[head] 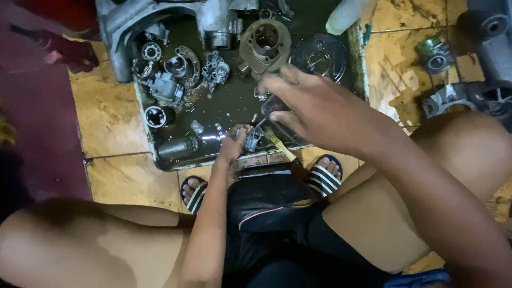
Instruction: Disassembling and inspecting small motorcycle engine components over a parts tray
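- The left hand reaches into a shallow rectangular metal tray filled with dark oily liquid, which sits on the yellow tiled floor between the person's knees.
- Its fingers are closed around a small grey metal engine part at the near edge of the tray, just above the liquid.
- The right hand hovers over the same spot, fingers curled around a brush with a yellow handle; the bristle end is hidden under the hand, touching or just beside the small part.
- Further back in the tray lie a round ribbed metal cylinder, a dark round cover plate, a cluster of small gears and bearings, and a short steel sleeve standing on end.
- A large grey cast engine casing rests across the tray's far left corner.
- A pale plastic bottle leans at the far right rim.
- More grey engine pieces lie on the floor to the right, well apart from the tray.
- Two feet in striped sandals sit just beside the tray's near rim.
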